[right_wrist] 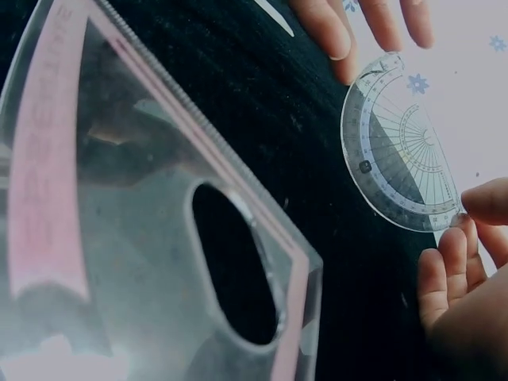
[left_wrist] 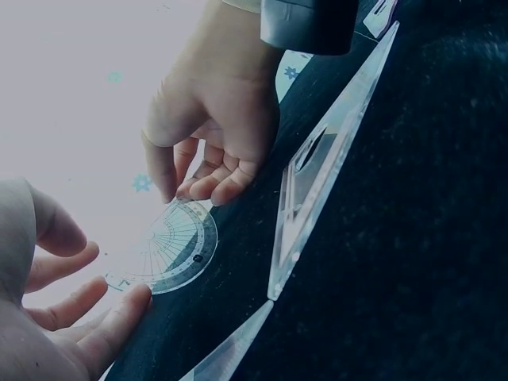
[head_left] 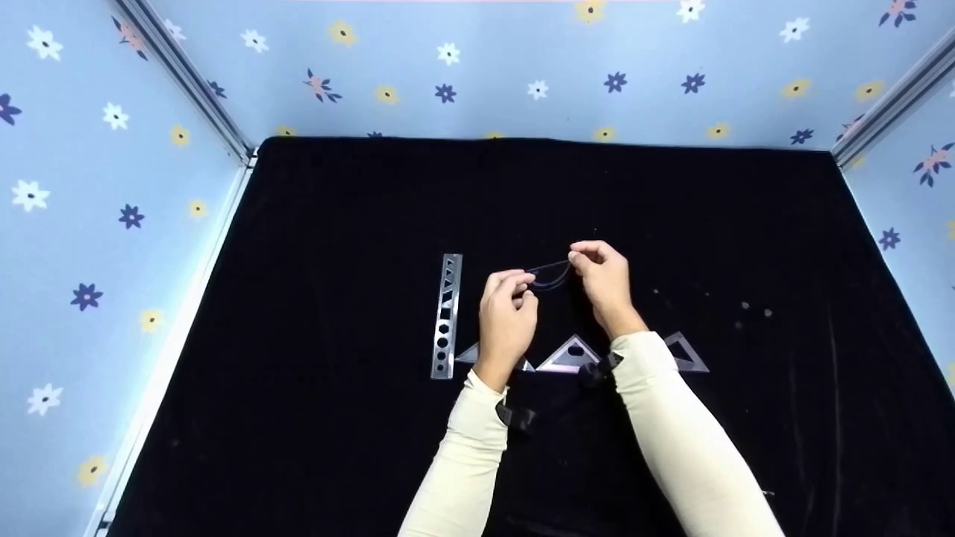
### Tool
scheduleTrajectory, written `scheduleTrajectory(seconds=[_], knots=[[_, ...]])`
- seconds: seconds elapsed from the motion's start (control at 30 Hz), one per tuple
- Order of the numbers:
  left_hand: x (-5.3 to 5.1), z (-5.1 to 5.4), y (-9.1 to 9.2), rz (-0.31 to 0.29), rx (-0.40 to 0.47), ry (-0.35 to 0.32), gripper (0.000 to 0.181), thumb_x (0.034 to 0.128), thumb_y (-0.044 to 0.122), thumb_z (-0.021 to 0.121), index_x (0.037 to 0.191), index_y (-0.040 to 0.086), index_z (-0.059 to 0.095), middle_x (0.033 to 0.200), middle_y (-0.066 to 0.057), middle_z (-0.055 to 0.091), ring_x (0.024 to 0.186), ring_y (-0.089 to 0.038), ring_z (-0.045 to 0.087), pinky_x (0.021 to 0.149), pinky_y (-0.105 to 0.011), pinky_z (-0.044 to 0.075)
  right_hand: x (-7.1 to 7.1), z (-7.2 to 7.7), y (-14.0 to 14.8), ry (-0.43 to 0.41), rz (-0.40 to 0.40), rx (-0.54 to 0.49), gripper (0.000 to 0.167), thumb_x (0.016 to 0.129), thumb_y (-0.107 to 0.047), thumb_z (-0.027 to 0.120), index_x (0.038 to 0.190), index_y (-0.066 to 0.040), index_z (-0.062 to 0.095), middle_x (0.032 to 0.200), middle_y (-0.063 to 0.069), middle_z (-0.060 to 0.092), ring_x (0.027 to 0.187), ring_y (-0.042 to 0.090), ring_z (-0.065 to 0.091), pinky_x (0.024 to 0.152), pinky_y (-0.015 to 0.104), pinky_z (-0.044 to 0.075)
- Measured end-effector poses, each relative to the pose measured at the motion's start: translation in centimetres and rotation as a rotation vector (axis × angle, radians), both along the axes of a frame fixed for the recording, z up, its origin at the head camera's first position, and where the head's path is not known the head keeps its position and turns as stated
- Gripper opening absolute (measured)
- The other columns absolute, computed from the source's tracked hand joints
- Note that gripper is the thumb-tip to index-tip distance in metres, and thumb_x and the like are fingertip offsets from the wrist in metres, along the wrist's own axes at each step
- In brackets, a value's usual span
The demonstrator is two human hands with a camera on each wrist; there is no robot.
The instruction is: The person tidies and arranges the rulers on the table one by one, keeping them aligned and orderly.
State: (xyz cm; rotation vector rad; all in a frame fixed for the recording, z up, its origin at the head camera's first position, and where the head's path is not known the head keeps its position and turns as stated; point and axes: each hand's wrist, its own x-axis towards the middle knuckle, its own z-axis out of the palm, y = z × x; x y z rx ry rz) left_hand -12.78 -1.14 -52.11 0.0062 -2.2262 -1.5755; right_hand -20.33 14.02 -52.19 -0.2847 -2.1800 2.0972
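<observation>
A clear semicircular protractor (left_wrist: 186, 246) with printed degree lines is held up above the black cloth, between both hands. My right hand (head_left: 606, 280) pinches one end of it between thumb and fingertips, as the right wrist view (right_wrist: 480, 270) also shows. At the other end, my left hand (head_left: 507, 317) has its fingertips at the protractor's tip, the fingers loosely spread and the thumb apart from it. Below the hands lies a clear set square (head_left: 548, 367) with an oval hole, seen large in the right wrist view with a pink strip (right_wrist: 48, 159).
Left of the hands lies a clear stencil ruler (head_left: 435, 350) with cut-out shapes. Another set square (head_left: 468, 356) is partly hidden by the left wrist, and one more (head_left: 694, 362) by the right sleeve. Flowered blue panels (head_left: 492, 74) border the black cloth (head_left: 373, 201).
</observation>
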Motion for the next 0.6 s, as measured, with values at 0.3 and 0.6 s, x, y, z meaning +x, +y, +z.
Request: scheduleTrajectory(seconds=[0.3, 0.6], knots=[[-0.04, 0.0, 0.07, 0.017, -0.008, -0.037, 0.027, 0.0838, -0.001, 0.062, 0.108, 0.0, 0.074, 0.111, -0.008, 0.062, 0.095, -0.02, 0.067, 0.078, -0.018, 0.053, 0.33, 0.24, 0.37, -0.046, 0.046, 0.007, 0.02, 0.086, 0.004, 0.066, 0.105, 0.008, 0.068, 0.072, -0.003, 0.057, 0.064, 0.008, 0.049, 0.049, 0.018, 0.036], [-0.04, -0.01, 0.08, 0.027, -0.006, -0.061, 0.035, 0.0849, 0.0, 0.063, 0.119, -0.003, 0.071, 0.11, -0.011, 0.06, 0.097, -0.02, 0.067, 0.079, -0.017, 0.053, 0.51, 0.31, 0.76, -0.075, 0.078, 0.024, 0.019, 0.084, 0.003, 0.063, 0.102, 0.006, 0.069, 0.073, -0.003, 0.058, 0.067, 0.012, 0.051, 0.053, 0.021, 0.04]])
